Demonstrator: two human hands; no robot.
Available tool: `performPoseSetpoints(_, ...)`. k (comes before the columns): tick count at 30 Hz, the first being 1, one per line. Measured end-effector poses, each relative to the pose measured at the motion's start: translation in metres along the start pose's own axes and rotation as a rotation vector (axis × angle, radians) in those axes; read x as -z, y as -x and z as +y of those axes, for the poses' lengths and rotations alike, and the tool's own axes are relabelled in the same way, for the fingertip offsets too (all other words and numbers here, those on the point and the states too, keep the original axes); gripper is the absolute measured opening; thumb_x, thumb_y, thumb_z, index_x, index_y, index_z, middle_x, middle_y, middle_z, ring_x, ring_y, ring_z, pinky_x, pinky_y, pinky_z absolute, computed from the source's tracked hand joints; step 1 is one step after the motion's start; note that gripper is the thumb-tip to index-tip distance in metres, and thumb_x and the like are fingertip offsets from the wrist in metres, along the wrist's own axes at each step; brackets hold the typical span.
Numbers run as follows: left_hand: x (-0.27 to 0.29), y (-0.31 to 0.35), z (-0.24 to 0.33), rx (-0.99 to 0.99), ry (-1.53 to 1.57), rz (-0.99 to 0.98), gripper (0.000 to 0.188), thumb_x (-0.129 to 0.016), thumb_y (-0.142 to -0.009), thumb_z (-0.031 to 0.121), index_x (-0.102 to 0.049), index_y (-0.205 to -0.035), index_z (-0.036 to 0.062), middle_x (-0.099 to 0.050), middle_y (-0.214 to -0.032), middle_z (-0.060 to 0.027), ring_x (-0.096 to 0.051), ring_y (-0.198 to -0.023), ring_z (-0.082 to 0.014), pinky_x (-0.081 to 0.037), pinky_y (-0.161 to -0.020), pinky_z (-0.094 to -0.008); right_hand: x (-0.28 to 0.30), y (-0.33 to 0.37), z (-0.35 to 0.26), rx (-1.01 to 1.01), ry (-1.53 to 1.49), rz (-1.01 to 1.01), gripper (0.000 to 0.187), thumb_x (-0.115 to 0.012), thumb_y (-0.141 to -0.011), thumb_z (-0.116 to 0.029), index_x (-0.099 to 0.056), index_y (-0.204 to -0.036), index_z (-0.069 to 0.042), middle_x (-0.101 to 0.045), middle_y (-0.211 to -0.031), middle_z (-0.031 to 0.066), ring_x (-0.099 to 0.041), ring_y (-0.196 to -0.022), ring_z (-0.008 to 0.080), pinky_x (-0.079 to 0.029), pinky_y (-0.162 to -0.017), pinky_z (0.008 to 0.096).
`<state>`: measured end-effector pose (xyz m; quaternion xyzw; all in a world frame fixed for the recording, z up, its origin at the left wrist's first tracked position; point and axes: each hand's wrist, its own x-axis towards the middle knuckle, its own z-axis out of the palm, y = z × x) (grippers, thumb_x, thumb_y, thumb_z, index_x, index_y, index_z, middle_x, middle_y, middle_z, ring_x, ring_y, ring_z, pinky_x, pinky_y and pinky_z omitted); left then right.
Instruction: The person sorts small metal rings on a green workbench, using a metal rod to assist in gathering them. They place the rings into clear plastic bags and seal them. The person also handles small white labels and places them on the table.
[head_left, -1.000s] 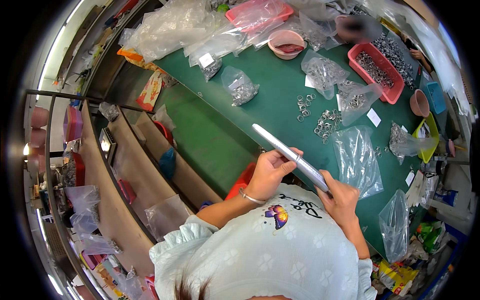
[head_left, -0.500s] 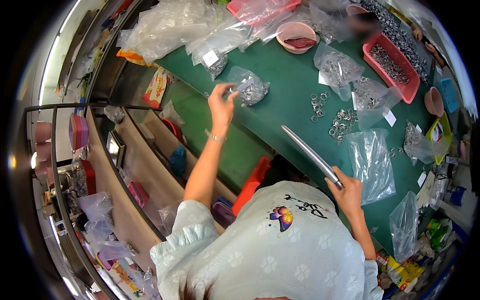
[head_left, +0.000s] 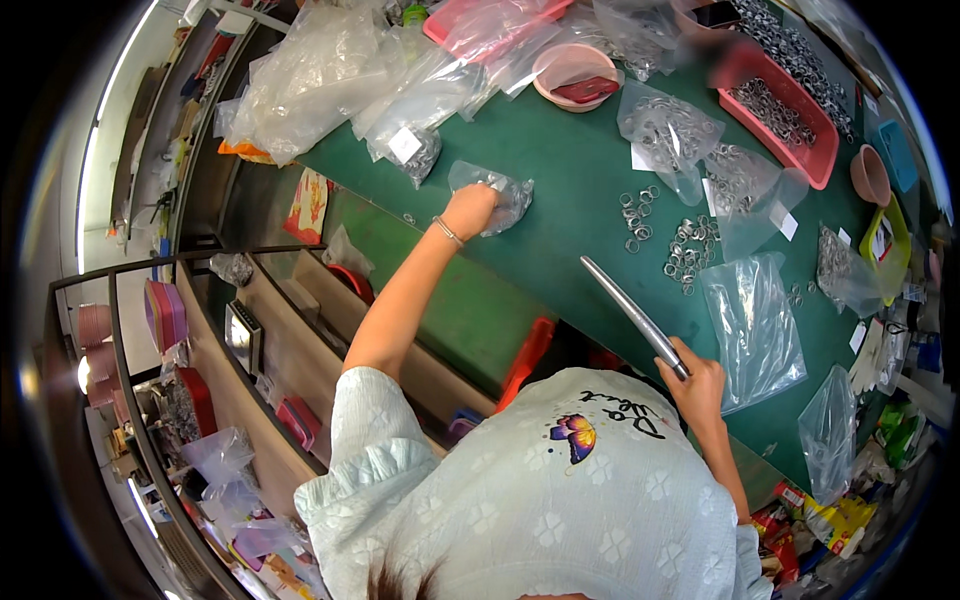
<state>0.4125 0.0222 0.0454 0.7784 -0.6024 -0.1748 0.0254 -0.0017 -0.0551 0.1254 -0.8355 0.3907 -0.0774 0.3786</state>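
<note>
My right hand (head_left: 697, 381) is closed round the thick end of a tapered metal ring mandrel (head_left: 632, 313), whose thin end points up and to the left over the green table (head_left: 560, 170). At the table's left side, my left hand (head_left: 473, 208) reaches into the mouth of a small clear plastic bag of metal rings (head_left: 514, 204). Its fingers are hidden in the bag, and what they touch cannot be seen. Right of the middle lie two loose groups of rings, an upper one (head_left: 637, 215) and a lower one (head_left: 690, 250).
Beside the loose rings is a flat clear bag (head_left: 752, 325). Further bags of rings (head_left: 665, 130) lie beyond, near a pink tray of rings (head_left: 805, 140) and a pink bowl (head_left: 574, 95). Another ring bag with a white label (head_left: 412, 152) sits at far left. Shelves (head_left: 250, 400) stand at my left.
My left hand has come down from above the small bag and gone into its mouth. The mandrel stays in my right hand, nearly still. The whole view has shifted slightly.
</note>
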Motion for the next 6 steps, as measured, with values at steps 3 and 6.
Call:
performPoseSetpoints(3, -0.012, -0.012, -0.006, -0.027, -0.168, -0.033, 0.022, -0.070, -0.069, 0.024, -0.070, -0.090, 0.0159, -0.064, -0.077, -0.0141, -0.062, -0.074, -0.0317, -0.050, -0.066, -0.0409, -0.003, -0.001, 0.000, -0.023, -0.020, -0.002, 0.030, -0.071, -0.072, -0.016, -0.064, -0.099, -0.004, -0.060, -0.065, 0.0160, -0.059, -0.053, 0.0305, -0.045, -0.050, 0.0354)
performPoseSetpoints(6, -0.015, -0.022, -0.003, 0.022, -0.245, -0.100, 0.026, -0.070, -0.068, 0.026, -0.069, -0.092, 0.0152, -0.064, -0.080, -0.0154, -0.063, -0.076, -0.0313, -0.051, -0.069, -0.0400, -0.007, 0.000, 0.005, -0.042, -0.032, 0.008, 0.032, -0.071, -0.072, -0.017, -0.064, -0.101, -0.005, -0.061, -0.068, 0.0162, -0.059, -0.054, 0.0299, -0.045, -0.050, 0.0351)
